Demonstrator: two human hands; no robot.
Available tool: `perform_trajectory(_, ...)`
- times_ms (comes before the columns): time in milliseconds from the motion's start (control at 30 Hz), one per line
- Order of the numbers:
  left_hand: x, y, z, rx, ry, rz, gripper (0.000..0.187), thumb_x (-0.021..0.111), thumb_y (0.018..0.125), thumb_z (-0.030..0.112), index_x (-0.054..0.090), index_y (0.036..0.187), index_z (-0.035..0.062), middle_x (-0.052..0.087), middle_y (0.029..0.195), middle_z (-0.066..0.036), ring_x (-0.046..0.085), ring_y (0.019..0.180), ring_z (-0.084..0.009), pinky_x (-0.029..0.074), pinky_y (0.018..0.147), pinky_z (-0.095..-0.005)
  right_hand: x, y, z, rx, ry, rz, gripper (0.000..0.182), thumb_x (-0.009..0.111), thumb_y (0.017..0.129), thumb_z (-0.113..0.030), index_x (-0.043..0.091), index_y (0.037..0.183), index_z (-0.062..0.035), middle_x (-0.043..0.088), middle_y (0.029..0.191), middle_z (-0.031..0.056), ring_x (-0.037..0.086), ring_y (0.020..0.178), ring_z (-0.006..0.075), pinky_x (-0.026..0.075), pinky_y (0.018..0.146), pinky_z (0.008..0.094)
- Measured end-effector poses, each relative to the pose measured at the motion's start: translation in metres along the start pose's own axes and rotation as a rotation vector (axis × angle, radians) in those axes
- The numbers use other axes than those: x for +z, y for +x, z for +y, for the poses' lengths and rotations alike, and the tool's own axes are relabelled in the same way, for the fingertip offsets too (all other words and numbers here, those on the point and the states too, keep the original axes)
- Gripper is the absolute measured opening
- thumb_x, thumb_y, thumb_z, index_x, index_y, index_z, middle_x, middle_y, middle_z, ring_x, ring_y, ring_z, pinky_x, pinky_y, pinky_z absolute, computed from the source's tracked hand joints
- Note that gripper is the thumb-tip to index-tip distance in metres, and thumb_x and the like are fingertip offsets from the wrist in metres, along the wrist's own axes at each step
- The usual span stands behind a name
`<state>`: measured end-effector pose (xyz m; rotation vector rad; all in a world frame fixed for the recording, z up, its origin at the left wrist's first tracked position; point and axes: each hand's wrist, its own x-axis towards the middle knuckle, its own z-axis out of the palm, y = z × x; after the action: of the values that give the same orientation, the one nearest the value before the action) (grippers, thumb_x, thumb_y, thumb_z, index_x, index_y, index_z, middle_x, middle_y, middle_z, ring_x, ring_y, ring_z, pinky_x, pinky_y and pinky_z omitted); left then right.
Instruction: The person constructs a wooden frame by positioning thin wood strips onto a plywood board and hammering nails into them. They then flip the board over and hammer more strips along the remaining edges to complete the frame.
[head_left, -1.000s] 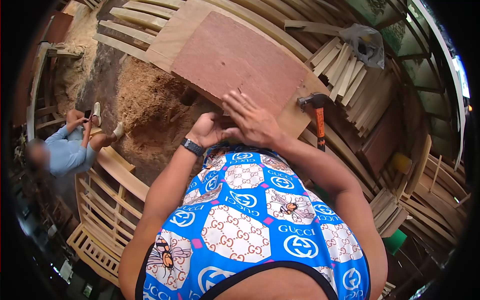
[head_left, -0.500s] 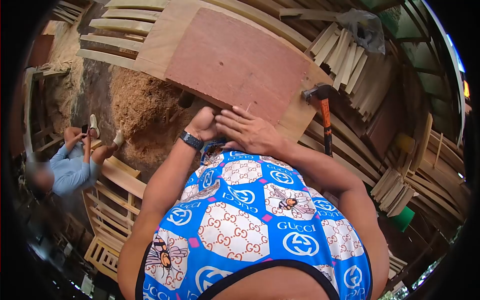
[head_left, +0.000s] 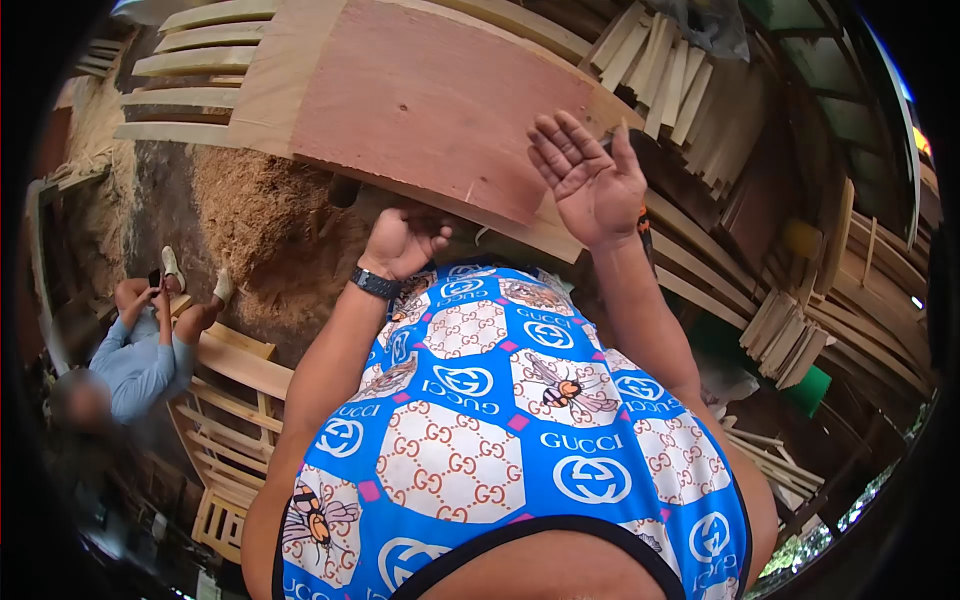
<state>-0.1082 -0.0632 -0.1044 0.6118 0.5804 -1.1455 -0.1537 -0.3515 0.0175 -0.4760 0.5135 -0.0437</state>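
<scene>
My right hand (head_left: 590,180) is raised over the right end of a reddish plywood panel (head_left: 430,110), palm up and fingers stretched out, holding nothing. Behind it lies a hammer, mostly hidden, with a bit of its orange and black handle (head_left: 645,228) showing beside the wrist. My left hand (head_left: 405,245), with a dark watch (head_left: 374,282) on its wrist, is just off the panel's near edge. Its fingers are loosely curled and partly apart, with nothing visible in them. Beneath the panel is a paler board (head_left: 265,90).
Sawdust (head_left: 250,205) is heaped on the ground at the left. A seated person (head_left: 145,350) in light blue holds a phone near a slatted wooden piece (head_left: 225,400). Wooden strips (head_left: 655,70) are stacked at the upper right, and more strips (head_left: 785,340) at the right.
My hands have come apart. The right hand has lifted away to the right and turned palm up, now covering much of the hammer. My left hand has loosened from a fist. The view has shifted slightly.
</scene>
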Motion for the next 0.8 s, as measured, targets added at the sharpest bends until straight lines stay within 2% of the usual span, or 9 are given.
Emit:
perform_trajectory(67, -0.001, -0.009, 0.002, 0.016, 0.101, 0.098, 0.037, 0.043, 0.104, 0.023, 0.066, 0.125, 0.0028, 0.064, 0.094, -0.009, 0.058, 0.075, -0.0205, 0.048, 0.062, -0.0305, -0.012, -0.008, -0.025, -0.099, -0.016, -0.038, 0.071, 0.045, 0.108, -0.056, 0.055, 0.142, 0.0061, 0.066, 0.136, 0.0261, 0.060, 0.133, 0.0397, 0.043, 0.119, 0.0499)
perform_trajectory(200, -0.052, -0.030, 0.031, 0.058, 0.601, 0.160, 0.030, 0.047, 0.104, 0.017, 0.069, 0.117, 0.0020, 0.070, 0.094, -0.009, 0.061, 0.073, -0.0194, 0.051, 0.062, -0.0324, -0.044, -0.024, -0.078, -0.262, -0.123, -0.031, 0.058, 0.047, 0.110, -0.044, 0.059, 0.138, 0.0058, 0.071, 0.125, 0.0237, 0.068, 0.121, 0.0366, 0.050, 0.112, 0.0471)
perform_trajectory(267, -0.053, -0.049, 0.052, 0.235, 1.479, 0.313, 0.022, 0.053, 0.103, 0.011, 0.070, 0.112, -0.0001, 0.068, 0.086, -0.003, 0.059, 0.066, -0.0133, 0.048, 0.057, -0.0280, -0.067, -0.029, -0.090, -0.329, -0.368, 0.112, 0.051, 0.052, 0.110, -0.038, 0.062, 0.135, 0.0054, 0.073, 0.122, 0.0224, 0.070, 0.114, 0.0344, 0.054, 0.106, 0.0453)
perform_trajectory(367, 0.004, -0.091, 0.085, 0.170, 1.318, 0.302, 0.018, 0.058, 0.102, 0.009, 0.069, 0.112, -0.0016, 0.066, 0.084, 0.000, 0.057, 0.066, -0.0079, 0.047, 0.058, -0.0233, -0.075, -0.039, -0.078, -0.387, -0.802, 0.412, 0.038, 0.067, 0.103, -0.025, 0.068, 0.128, 0.0043, 0.076, 0.112, 0.0189, 0.074, 0.097, 0.0290, 0.060, 0.089, 0.0412)
perform_trajectory(433, 0.042, -0.107, 0.105, 0.279, 1.233, 0.225, 0.016, 0.061, 0.102, 0.007, 0.070, 0.112, -0.0011, 0.066, 0.083, 0.000, 0.056, 0.066, -0.0058, 0.046, 0.058, -0.0221, -0.094, -0.052, -0.057, -0.469, -1.674, 0.448, 0.043, 0.074, 0.094, -0.023, 0.068, 0.128, 0.0029, 0.075, 0.107, 0.0199, 0.073, 0.089, 0.0309, 0.059, 0.086, 0.0408)
perform_trajectory(500, 0.064, -0.105, 0.124, 0.323, 1.257, 0.212, 0.017, 0.060, 0.103, 0.008, 0.069, 0.113, -0.0009, 0.066, 0.083, 0.000, 0.056, 0.067, -0.0050, 0.046, 0.058, -0.0214, -0.097, -0.061, -0.041, -0.292, -1.822, 0.367, 0.047, 0.077, 0.087, -0.022, 0.068, 0.128, 0.0008, 0.073, 0.100, 0.0218, 0.072, 0.084, 0.0350, 0.057, 0.084, 0.0413)
perform_trajectory(533, 0.073, -0.100, 0.134, 0.402, 1.376, 0.226, 0.017, 0.060, 0.103, 0.009, 0.069, 0.114, -0.0011, 0.066, 0.085, 0.000, 0.057, 0.069, -0.0057, 0.048, 0.060, -0.0220, -0.090, -0.065, -0.033, -0.149, -1.766, 0.419, 0.039, 0.077, 0.084, -0.023, 0.070, 0.115, 0.0007, 0.072, 0.091, 0.0235, 0.071, 0.081, 0.0383, 0.055, 0.080, 0.0437)
perform_trajectory(667, 0.117, -0.061, 0.167, 0.595, 1.559, 0.142, 0.019, 0.057, 0.105, 0.009, 0.067, 0.117, -0.0036, 0.068, 0.091, -0.004, 0.062, 0.075, -0.0089, 0.053, 0.064, -0.0249, -0.069, -0.058, -0.015, -0.037, -1.736, 0.467, 0.038, 0.079, 0.083, -0.034, 0.069, 0.096, 0.0008, 0.070, 0.085, 0.0236, 0.070, 0.081, 0.0388, 0.053, 0.076, 0.0460)
perform_trajectory(800, 0.170, -0.017, 0.188, 0.622, 1.648, -0.027, 0.019, 0.055, 0.106, 0.005, 0.066, 0.119, -0.0047, 0.069, 0.097, -0.007, 0.065, 0.081, -0.0116, 0.057, 0.069, -0.0267, -0.063, -0.077, -0.011, -0.002, -1.746, 0.507, 0.040, 0.080, 0.083, -0.036, 0.069, 0.095, 0.0010, 0.069, 0.081, 0.0234, 0.069, 0.079, 0.0393, 0.052, 0.074, 0.0468)
